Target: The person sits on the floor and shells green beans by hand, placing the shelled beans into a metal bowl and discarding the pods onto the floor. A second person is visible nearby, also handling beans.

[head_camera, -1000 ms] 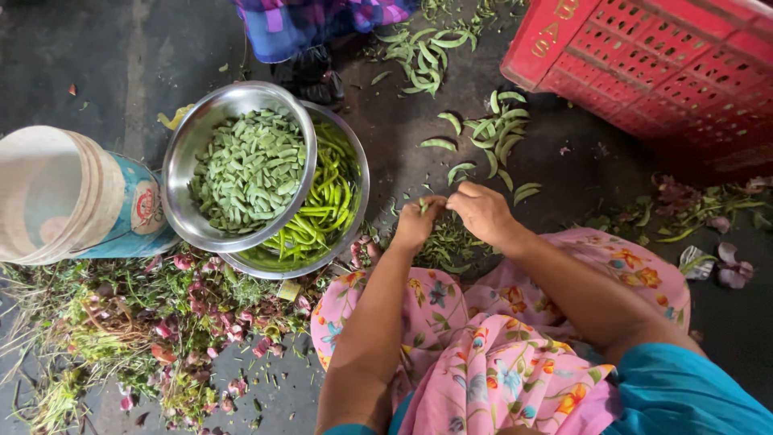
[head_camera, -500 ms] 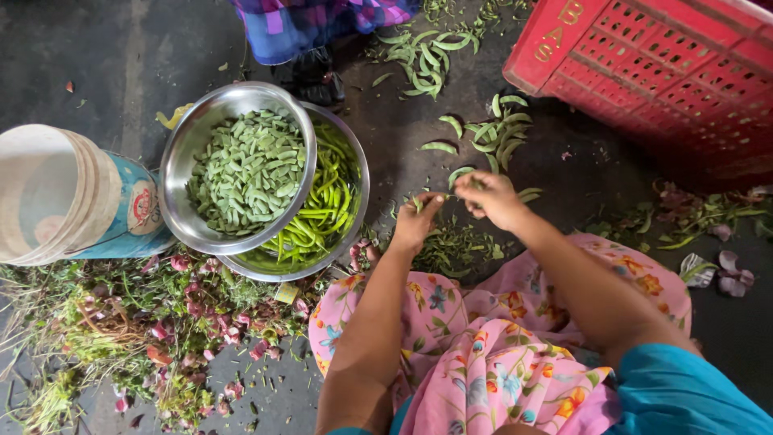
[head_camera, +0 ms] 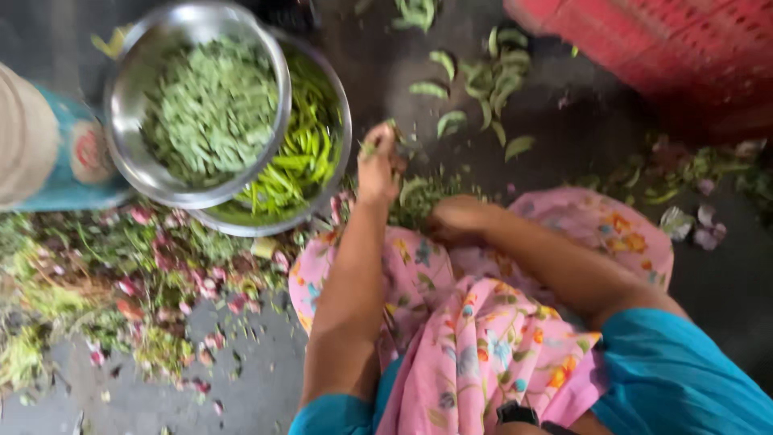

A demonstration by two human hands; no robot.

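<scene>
My left hand (head_camera: 378, 165) is raised just right of the bowls, its fingers closed on a small green pod piece (head_camera: 369, 147). My right hand (head_camera: 455, 219) rests low on the pile of green pods (head_camera: 419, 197) at the edge of my pink flowered cloth (head_camera: 483, 322); what its fingers hold is hidden and blurred. A steel bowl of pale green cut pods (head_camera: 205, 105) sits tilted inside a larger steel bowl (head_camera: 322, 173) of bright green whole pods.
A blue and cream bucket (head_camera: 48, 145) stands at the far left. A red plastic crate (head_camera: 660, 48) fills the top right. Loose pods (head_camera: 483, 80) lie on the dark floor. Pink and green vegetable scraps (head_camera: 121, 282) cover the floor at lower left.
The hands have parted: my left hand moved left toward the bowls with a pod piece, my right hand dropped back onto the pile near my lap. The view moved closer and blurred.
</scene>
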